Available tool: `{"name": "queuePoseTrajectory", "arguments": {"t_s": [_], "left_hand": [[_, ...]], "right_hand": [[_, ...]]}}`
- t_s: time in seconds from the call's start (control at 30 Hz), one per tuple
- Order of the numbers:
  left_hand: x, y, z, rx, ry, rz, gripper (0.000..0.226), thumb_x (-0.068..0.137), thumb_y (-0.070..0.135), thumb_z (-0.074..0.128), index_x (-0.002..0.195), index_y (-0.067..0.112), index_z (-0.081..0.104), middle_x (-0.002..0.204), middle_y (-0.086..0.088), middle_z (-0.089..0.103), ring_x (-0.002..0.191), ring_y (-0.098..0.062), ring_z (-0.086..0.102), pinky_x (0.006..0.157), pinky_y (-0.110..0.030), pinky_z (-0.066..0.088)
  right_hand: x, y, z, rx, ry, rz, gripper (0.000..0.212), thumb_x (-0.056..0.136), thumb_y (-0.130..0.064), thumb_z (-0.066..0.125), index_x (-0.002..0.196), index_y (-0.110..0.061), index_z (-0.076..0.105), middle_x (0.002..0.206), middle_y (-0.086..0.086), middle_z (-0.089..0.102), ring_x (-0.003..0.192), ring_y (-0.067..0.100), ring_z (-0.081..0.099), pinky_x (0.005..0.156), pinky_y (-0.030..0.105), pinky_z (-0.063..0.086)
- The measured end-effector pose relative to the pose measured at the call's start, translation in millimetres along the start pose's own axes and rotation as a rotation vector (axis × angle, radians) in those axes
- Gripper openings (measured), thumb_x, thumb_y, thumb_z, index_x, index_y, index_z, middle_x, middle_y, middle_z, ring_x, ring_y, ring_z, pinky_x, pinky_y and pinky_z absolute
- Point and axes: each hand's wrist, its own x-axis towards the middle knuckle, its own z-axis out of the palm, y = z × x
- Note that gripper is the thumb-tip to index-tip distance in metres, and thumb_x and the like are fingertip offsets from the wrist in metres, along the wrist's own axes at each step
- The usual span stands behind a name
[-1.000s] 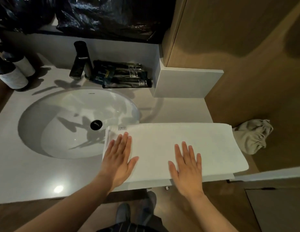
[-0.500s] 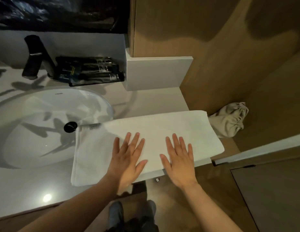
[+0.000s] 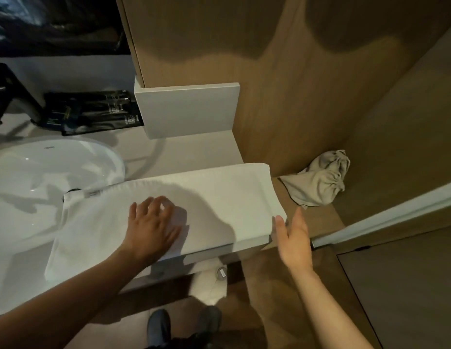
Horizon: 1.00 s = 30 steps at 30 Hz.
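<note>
pressing the middle of the white towel [image 3: 219,197], the left hand [image 3: 154,222] lies flat with fingers spread (a bit blurred). the right hand [image 3: 292,238] is open, fingers straight, at the towel's right end, thumb touching or just beside the corner. the towel is a long folded strip along the counter [image 3: 184,152] front, its left end over the sink [image 3: 55,167]. lengthwise fold looks done, crosswise folds are left.

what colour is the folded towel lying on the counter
Plain white, no pattern; the towel shows best in the head view.
</note>
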Motion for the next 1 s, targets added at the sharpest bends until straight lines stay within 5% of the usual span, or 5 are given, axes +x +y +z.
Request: {"name": "queuePoseTrajectory", "arguments": {"t_s": [0.3,0.57,0.7,0.87,1.0], "left_hand": [[83,116,-28,-0.124,0.153,0.206,0.034,0.093,0.031,0.057,0.122,0.015,0.059,0.12,-0.005,0.062,0.103,-0.018,0.06,0.092,-0.028,0.051],[157,155,-34,-0.002,-0.04,0.201,0.044,0.096,0.041,0.048,0.13,0.013,0.049,0.134,-0.008,0.05,0.117,-0.025,0.049,0.099,-0.033,0.042],[187,156,-32,0.059,-0.119,0.225,0.043,0.095,0.041,0.049,0.124,0.009,0.052,0.13,-0.013,0.05,0.117,-0.03,0.048,0.098,-0.037,0.042],[212,160,-19,0.056,-0.177,0.221,0.045,0.096,0.046,0.045,0.122,0.01,0.045,0.122,-0.018,0.056,0.114,-0.035,0.049,0.092,-0.039,0.041],[229,158,-15,0.19,-0.208,0.259,0.054,0.093,0.057,0.043,0.124,0.013,0.049,0.126,-0.012,0.058,0.12,-0.032,0.049,0.098,-0.036,0.037]], "right_hand": [[1,24,3,0.287,-0.025,0.319,0.045,0.1,-0.046,0.045,0.124,-0.011,0.06,0.115,0.008,0.065,0.107,0.024,0.061,0.078,0.025,0.041],[18,15,24,0.176,-0.08,0.28,0.053,0.098,-0.058,0.033,0.096,-0.015,0.064,0.1,0.004,0.07,0.076,0.005,0.06,0.064,0.014,0.044],[13,13,27,0.274,0.041,0.233,0.044,0.098,-0.05,0.045,0.112,-0.015,0.067,0.107,-0.002,0.068,0.1,0.012,0.064,0.089,0.026,0.05],[8,7,27,0.335,0.118,0.193,0.033,0.099,-0.038,0.05,0.107,-0.01,0.066,0.098,-0.006,0.063,0.09,0.008,0.06,0.062,0.0,0.038],[5,4,31,0.459,0.175,0.309,0.037,0.098,-0.04,0.054,0.076,-0.011,0.063,0.074,-0.001,0.063,0.072,0.017,0.061,0.06,0.015,0.046]]}}
